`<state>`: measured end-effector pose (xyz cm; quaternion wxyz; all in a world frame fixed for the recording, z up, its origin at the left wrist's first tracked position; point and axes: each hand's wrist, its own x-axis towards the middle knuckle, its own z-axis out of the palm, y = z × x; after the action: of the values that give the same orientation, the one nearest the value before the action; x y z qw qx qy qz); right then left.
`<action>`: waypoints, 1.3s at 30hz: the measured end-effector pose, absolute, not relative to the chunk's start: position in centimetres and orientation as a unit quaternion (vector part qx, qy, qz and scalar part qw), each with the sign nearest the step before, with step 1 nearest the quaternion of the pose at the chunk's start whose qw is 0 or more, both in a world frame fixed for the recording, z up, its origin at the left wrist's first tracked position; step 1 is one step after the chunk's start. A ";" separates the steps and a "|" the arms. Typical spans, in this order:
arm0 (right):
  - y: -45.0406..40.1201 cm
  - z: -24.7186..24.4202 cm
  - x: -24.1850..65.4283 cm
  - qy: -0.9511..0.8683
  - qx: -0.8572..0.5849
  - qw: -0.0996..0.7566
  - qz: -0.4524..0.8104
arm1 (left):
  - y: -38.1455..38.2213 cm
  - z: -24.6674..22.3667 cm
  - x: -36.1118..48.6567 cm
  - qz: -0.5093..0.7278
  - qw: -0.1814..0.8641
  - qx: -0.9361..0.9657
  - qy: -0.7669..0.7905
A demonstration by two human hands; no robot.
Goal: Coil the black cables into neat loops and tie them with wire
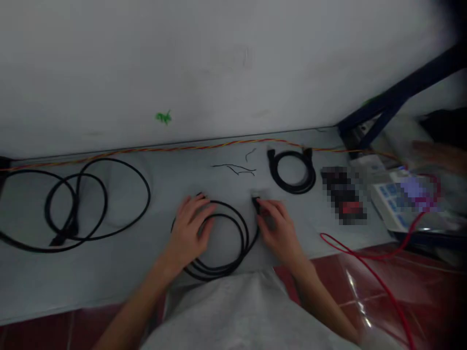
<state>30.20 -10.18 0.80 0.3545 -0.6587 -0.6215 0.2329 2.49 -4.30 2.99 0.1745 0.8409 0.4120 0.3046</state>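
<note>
A black cable (243, 232) lies in loose loops on the bench in front of me, close to my body. My left hand (190, 228) curls over the left side of the loops, thumb and fingers bent around the cable, with a dark end just showing past the fingertips. At the right side of the same loops, my right hand (278, 227) pinches the cable's black connector (256, 203) between thumb and fingers. Its tip has a pale cover or cap, too blurred to make out.
Another black cable (149, 194) spreads in wide loops at left. A neatly coiled black cable (296, 187) sits at back right, near thin black wire pieces (241, 172). A twisted red-yellow wire (189, 148) runs along the wall. At right are a white device (392, 206), a red cord (392, 291) and another person's hand (434, 154).
</note>
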 end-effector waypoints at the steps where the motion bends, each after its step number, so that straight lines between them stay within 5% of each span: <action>1: -10.3 0.8 29.9 -0.622 -0.659 0.351 0.236 | -5.0 3.5 2.0 0.306 0.142 0.825 0.453; 10: -11.6 0.2 27.2 -0.600 -0.720 0.285 0.202 | -11.0 1.3 -1.8 0.218 0.109 0.718 0.652; 14: -11.3 0.1 26.2 -0.621 -0.705 0.278 0.203 | -10.3 1.0 -1.4 0.249 0.178 0.720 0.623; 26: -8.2 -0.1 27.8 -0.691 -0.612 0.312 0.223 | -4.0 1.1 -1.3 0.180 0.087 0.850 0.487; 39: -2.5 0.6 27.6 -0.824 -0.455 0.270 0.204 | 0.9 1.4 0.0 0.149 0.161 0.891 0.397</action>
<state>27.58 -2.47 0.58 0.2696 -0.4548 -0.8240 0.2038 0.04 0.88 1.37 0.1607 0.8914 0.3969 0.1486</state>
